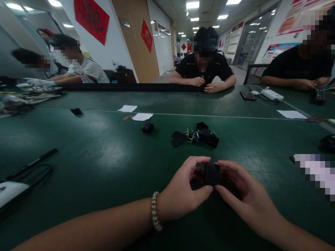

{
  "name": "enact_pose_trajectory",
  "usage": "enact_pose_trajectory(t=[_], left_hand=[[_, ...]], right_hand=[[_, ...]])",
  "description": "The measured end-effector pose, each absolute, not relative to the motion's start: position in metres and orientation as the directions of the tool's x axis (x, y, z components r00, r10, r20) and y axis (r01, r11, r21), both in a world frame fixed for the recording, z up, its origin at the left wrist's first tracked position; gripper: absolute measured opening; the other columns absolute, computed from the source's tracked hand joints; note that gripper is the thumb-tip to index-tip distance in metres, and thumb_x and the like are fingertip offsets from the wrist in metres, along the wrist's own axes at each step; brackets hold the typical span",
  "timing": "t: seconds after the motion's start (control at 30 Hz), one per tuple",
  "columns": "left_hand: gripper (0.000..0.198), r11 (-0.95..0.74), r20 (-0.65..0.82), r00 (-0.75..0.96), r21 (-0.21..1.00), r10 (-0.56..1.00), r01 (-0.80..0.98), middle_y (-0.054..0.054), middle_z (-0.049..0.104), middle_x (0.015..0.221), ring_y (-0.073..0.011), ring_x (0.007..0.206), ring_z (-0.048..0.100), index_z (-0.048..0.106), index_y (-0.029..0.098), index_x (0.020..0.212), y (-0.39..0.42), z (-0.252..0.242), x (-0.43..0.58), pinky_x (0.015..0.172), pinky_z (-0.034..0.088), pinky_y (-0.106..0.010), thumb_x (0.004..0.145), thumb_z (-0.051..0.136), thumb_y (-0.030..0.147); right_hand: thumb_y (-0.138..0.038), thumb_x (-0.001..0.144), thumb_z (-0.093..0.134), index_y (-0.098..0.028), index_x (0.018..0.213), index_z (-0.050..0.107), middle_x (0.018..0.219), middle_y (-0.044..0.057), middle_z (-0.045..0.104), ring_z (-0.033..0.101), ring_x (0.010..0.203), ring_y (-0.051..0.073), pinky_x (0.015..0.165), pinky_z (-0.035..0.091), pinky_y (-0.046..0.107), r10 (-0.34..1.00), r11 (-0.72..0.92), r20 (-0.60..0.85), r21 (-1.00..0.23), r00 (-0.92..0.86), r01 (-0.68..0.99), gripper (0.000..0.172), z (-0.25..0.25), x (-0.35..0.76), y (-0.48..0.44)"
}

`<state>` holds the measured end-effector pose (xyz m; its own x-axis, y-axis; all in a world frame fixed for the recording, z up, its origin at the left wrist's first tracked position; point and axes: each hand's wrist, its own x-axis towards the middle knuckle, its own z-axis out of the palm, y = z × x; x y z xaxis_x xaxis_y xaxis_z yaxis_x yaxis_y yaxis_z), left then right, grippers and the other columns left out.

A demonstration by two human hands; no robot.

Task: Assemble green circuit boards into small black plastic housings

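Note:
Between my two hands, just above the green table [110,195], is a small black box [212,173] with squared sides. My left hand [187,190], with a beaded bracelet at the wrist, grips its left side between thumb and fingers. On the right side, my right hand [242,195] holds the box the same way, thumb low and fingers behind. Beyond them lies a pile of black box shells [209,137], flat black pieces [178,138] and small circuit parts with green and pale wires [193,136]. A separate black box [148,128] sits farther left.
White paper sheets [142,116] lie near the table's seam. At the left edge are a black cable [39,169] and a white item [13,191]. A phone [248,95] and a white adapter [272,94] lie across the table, where other people [205,66] sit working.

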<state>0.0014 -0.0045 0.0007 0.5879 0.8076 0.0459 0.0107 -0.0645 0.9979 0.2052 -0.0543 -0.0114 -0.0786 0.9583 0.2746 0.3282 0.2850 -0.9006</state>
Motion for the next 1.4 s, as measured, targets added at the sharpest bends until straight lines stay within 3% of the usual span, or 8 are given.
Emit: enact_pose_trajectory(t=[0.5,0.83,1.13,1.4], left_hand=[[0.053,-0.088,0.077,0.548,0.996,0.833,-0.007,-0.015,0.05,0.14,-0.0257,0.112,0.067,0.055,0.02,0.132,-0.0054,-0.0023,0.0039,0.096,0.057,-0.046,0.082,0.072,0.009],[0.054,-0.015,0.024,0.553,1.0,0.833,-0.021,-0.012,0.066,0.125,-0.0264,0.114,0.068,0.052,0.021,0.133,-0.0053,-0.0003,0.0046,0.098,0.056,-0.046,0.084,0.074,0.012],[0.054,-0.018,0.026,0.57,1.0,0.821,-0.02,-0.011,0.07,0.119,-0.0263,0.112,0.069,0.052,0.02,0.134,-0.0057,0.001,0.0027,0.099,0.055,-0.046,0.084,0.073,0.013],[0.057,-0.039,0.05,0.558,0.999,0.828,-0.032,-0.011,0.068,0.122,-0.0258,0.114,0.067,0.053,0.019,0.135,-0.0047,0.0005,0.0035,0.1,0.055,-0.045,0.082,0.072,0.01]], right_hand=[[-0.018,0.09,0.067,-0.029,0.13,0.059,0.125,0.008,0.072,0.076,0.113,0.025,0.094,0.068,0.04,0.957,0.289,0.28,-0.89,-0.078,0.354,0.042,-0.0122,0.2061,-0.0552],[-0.018,0.09,0.066,-0.028,0.134,0.055,0.126,0.01,0.071,0.077,0.11,0.025,0.094,0.068,0.043,0.965,0.262,0.245,-0.895,-0.091,0.361,0.047,-0.0158,0.2074,-0.0547],[-0.02,0.089,0.066,-0.027,0.135,0.055,0.123,0.009,0.074,0.078,0.11,0.026,0.095,0.067,0.044,0.972,0.234,0.213,-0.911,-0.098,0.34,0.048,-0.0124,0.205,-0.0533],[-0.019,0.088,0.067,-0.028,0.129,0.062,0.128,0.009,0.07,0.075,0.115,0.027,0.092,0.068,0.042,0.955,0.295,0.276,-0.879,-0.105,0.373,0.043,-0.0105,0.2062,-0.0522]])
